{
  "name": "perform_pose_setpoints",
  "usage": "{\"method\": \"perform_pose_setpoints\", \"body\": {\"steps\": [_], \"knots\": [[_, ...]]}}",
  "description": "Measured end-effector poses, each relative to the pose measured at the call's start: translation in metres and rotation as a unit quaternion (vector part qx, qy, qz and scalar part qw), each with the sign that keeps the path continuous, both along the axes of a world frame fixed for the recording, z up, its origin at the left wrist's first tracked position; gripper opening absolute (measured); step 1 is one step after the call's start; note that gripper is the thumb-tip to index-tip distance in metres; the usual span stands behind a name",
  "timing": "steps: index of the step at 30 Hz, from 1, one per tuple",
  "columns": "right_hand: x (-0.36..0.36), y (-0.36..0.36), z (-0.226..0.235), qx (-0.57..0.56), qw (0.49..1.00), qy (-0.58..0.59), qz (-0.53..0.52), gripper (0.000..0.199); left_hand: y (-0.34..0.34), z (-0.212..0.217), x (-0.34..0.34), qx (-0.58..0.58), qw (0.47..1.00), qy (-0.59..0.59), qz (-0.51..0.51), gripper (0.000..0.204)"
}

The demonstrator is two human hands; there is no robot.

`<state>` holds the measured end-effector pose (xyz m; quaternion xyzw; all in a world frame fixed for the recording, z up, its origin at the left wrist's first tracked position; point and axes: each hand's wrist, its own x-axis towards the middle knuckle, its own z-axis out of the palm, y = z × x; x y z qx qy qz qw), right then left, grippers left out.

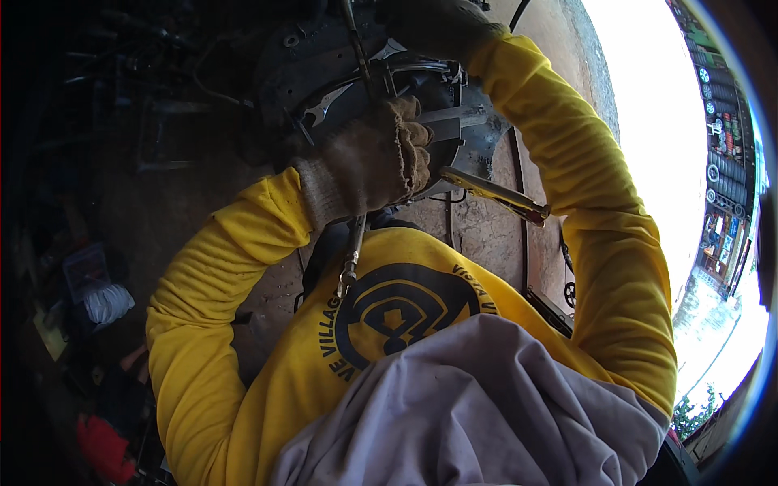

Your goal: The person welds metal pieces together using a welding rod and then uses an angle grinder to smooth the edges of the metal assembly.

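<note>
My left hand (374,162), in a worn tan work glove, is closed in a fist against a dark round metal machine part (324,57). A yellow-handled tool (496,195) sticks out from under its fingers toward the lower right. A long thin steel rod (352,251) runs from the top of the part down beneath this hand and wrist. My right hand (438,24), in a dark glove, rests on the upper edge of the same part; its fingers are lost in shadow. Both sleeves are yellow.
A steel spanner (322,107) lies on the machine part. Bare ground (486,235) shows below it. Dim clutter sits at the left: a blue box (85,267), a white bag (109,304), something red (105,445). Grey cloth (470,405) hangs at my chest. Bright daylight lies to the right.
</note>
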<state>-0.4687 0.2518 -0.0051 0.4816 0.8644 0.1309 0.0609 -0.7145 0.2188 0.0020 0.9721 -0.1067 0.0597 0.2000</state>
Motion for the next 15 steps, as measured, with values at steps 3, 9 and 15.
{"method": "perform_pose_setpoints", "body": {"steps": [3,9,15], "knots": [[-0.008,0.02,-0.012,-0.068,0.985,0.101,-0.12,0.016,-0.004,0.001,0.002,0.032,0.999,0.014,-0.01,0.023],[0.013,-0.005,0.059,-0.023,0.996,-0.084,-0.026,0.018,-0.008,-0.006,-0.005,-0.015,1.0,0.005,0.018,0.034],[0.085,-0.147,0.057,-0.194,0.589,0.634,-0.462,0.034,-0.003,0.003,-0.001,0.071,0.995,-0.058,-0.036,0.028]]}}
